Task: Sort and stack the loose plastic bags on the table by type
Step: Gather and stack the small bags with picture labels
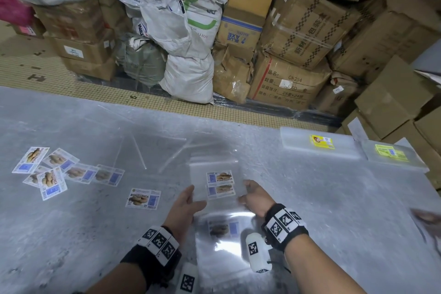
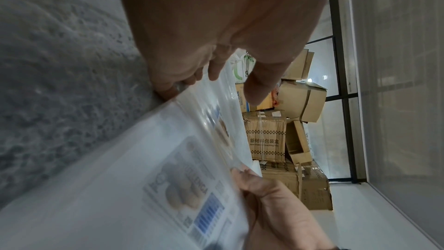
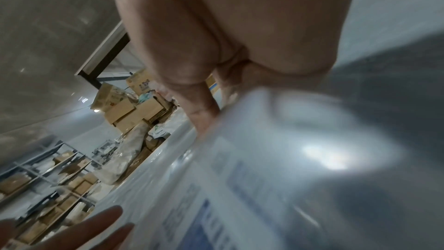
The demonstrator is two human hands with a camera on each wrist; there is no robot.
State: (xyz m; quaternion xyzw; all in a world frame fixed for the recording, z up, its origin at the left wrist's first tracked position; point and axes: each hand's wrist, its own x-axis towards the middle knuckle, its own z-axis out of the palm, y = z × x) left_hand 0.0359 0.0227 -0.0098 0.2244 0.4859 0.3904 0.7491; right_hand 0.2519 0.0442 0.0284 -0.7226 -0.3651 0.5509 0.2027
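Between my hands I hold a small stack of clear bags with peanut labels a little above the table. My left hand lies along the stack's left edge with straight fingers and its thumb lifted off the plastic. My right hand pinches the right edge, thumb on top. One more labelled bag lies blurred below the hands. Several loose bags of the same label are scattered at the left, with a single one nearer the hands.
Two neat stacks stand at the far right: a yellow-labelled stack and a green-labelled stack. The grey table ends at a tiled floor, beyond which cartons and white sacks are piled.
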